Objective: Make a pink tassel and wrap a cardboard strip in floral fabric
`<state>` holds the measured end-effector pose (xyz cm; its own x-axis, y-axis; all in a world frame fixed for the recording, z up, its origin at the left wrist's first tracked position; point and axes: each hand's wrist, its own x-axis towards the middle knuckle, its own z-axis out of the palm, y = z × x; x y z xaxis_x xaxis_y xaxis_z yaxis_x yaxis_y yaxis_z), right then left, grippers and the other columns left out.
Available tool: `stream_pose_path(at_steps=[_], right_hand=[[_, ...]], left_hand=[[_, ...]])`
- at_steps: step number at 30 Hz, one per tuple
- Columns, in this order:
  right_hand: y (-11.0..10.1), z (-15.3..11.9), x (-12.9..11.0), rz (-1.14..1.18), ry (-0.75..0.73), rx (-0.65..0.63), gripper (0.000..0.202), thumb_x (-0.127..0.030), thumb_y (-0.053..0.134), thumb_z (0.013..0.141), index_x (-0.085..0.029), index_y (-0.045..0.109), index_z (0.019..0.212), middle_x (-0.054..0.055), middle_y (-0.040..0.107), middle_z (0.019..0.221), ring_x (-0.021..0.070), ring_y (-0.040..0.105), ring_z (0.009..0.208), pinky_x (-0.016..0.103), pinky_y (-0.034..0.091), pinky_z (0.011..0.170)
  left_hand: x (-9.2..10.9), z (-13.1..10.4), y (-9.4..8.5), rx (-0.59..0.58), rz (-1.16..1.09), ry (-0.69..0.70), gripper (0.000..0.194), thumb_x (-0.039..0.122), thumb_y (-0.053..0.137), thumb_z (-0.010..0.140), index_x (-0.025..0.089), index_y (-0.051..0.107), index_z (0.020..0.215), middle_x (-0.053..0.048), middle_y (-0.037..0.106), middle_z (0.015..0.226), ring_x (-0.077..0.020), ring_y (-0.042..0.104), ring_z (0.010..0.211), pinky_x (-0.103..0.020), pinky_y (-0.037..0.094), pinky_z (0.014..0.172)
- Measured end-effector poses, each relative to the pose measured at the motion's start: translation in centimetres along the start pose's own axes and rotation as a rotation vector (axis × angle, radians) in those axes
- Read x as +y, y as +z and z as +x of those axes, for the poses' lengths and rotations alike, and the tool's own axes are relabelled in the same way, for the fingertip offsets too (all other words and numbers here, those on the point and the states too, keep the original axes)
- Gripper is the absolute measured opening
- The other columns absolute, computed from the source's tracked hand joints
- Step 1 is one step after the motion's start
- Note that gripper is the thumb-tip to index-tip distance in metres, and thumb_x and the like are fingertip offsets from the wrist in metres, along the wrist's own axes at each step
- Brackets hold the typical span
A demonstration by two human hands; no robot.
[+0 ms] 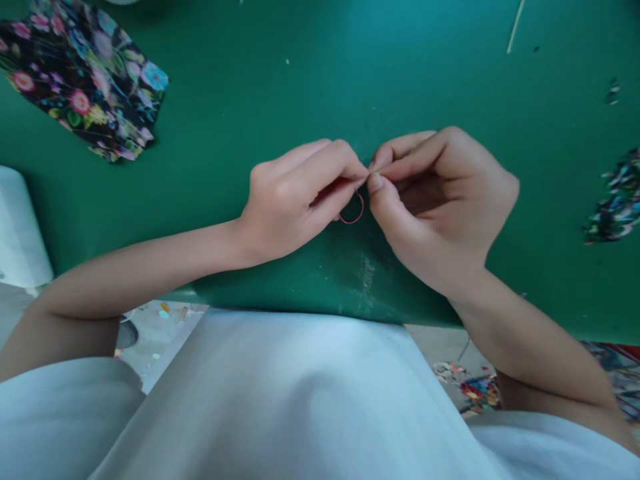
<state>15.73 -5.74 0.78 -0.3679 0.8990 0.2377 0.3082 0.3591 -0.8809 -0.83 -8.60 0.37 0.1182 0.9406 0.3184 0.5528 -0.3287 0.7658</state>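
My left hand (305, 197) is closed in a pinch over the green table, its fingertips at the middle of the view. From beneath them hangs a thin reddish loop (353, 220), like a thread or thin band. My right hand (440, 200) pinches too, thumb against forefinger, and its tips meet those of my left hand. Whatever lies between the right fingertips is too small to make out. The fingers hide the rest of the loop.
Dark floral fabric (95, 80) lies on the green table (225, 87) at the upper left. A white object (20, 227) stands at the left edge, fabric scraps (617, 200) at the right. A pale strip (515, 27) is at the top right. Colourful scraps (480, 390) litter the floor.
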Motion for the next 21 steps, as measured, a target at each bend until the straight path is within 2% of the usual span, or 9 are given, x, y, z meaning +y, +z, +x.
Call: stream_pose_path(at_steps=[3,5,9,11,14,17,20,21], right_hand=[[-0.2,0.1,0.0,-0.007,-0.008,-0.003,0.020,-0.018,0.063,0.089,-0.027,0.051,0.076,0.000,0.067,0.080,0.0189,0.069,0.077,0.034,0.054,0.056],[-0.4,0.2,0.3,-0.034,-0.031,-0.015,0.018,-0.018,0.063,0.090,-0.027,0.053,0.079,0.001,0.068,0.082,0.0192,0.069,0.079,0.035,0.055,0.059],[-1.2,0.6,0.9,-0.205,-0.231,-0.065,0.011,-0.018,0.061,0.092,-0.026,0.055,0.088,0.001,0.070,0.086,0.0172,0.069,0.082,0.035,0.056,0.069],[-1.6,0.9,1.1,-0.325,-0.300,-0.096,0.007,-0.022,0.060,0.094,-0.026,0.056,0.091,0.001,0.071,0.092,0.0169,0.069,0.086,0.035,0.055,0.075],[-2.1,1.2,1.2,-0.412,-0.261,-0.141,0.009,-0.031,0.054,0.099,-0.026,0.056,0.092,0.001,0.070,0.103,0.0185,0.069,0.096,0.038,0.054,0.084],[-2.2,1.3,1.5,-0.386,-0.272,-0.125,0.011,-0.033,0.052,0.100,-0.026,0.058,0.094,0.002,0.069,0.103,0.0189,0.068,0.097,0.038,0.053,0.085],[-2.1,1.4,2.2,-0.344,-0.343,-0.090,0.004,-0.026,0.056,0.097,-0.025,0.058,0.100,0.004,0.069,0.101,0.0192,0.067,0.096,0.036,0.054,0.079],[-2.1,1.5,2.4,-0.327,-0.381,-0.078,0.009,-0.023,0.059,0.095,-0.025,0.058,0.104,0.004,0.069,0.100,0.0197,0.067,0.096,0.034,0.054,0.075]], left_hand=[[0.2,0.1,-0.2,-0.028,0.042,-0.040,0.025,0.033,0.051,0.100,0.024,0.061,0.080,0.004,0.071,0.069,-0.0083,0.069,0.063,-0.022,0.053,0.058],[0.2,0.2,-0.3,-0.027,0.043,-0.049,0.021,0.029,0.054,0.099,0.024,0.062,0.081,0.005,0.069,0.066,-0.0085,0.068,0.062,-0.022,0.053,0.058],[-0.1,0.3,-0.3,-0.010,-0.051,-0.036,0.012,0.016,0.062,0.091,0.021,0.065,0.081,0.007,0.067,0.064,-0.0059,0.065,0.055,-0.020,0.048,0.050],[-0.2,0.3,-0.3,-0.046,-0.118,-0.077,0.010,0.016,0.061,0.091,0.020,0.066,0.083,0.006,0.068,0.068,-0.0054,0.065,0.054,-0.018,0.047,0.049],[-0.3,0.6,-0.5,-0.145,-0.270,-0.193,0.010,0.019,0.060,0.092,0.018,0.066,0.083,0.004,0.068,0.069,-0.0063,0.066,0.054,-0.018,0.049,0.050],[-0.3,1.0,-0.9,-0.222,-0.451,-0.305,0.009,0.021,0.063,0.091,0.016,0.066,0.084,0.003,0.067,0.068,-0.0061,0.064,0.053,-0.016,0.050,0.050],[-0.4,1.3,-1.2,-0.231,-0.592,-0.347,0.009,0.021,0.066,0.090,0.015,0.066,0.083,0.003,0.065,0.070,-0.0050,0.063,0.053,-0.014,0.050,0.047],[-0.4,1.4,-1.2,-0.229,-0.623,-0.359,0.009,0.021,0.067,0.089,0.015,0.066,0.083,0.003,0.065,0.070,-0.0048,0.063,0.053,-0.014,0.050,0.046]])
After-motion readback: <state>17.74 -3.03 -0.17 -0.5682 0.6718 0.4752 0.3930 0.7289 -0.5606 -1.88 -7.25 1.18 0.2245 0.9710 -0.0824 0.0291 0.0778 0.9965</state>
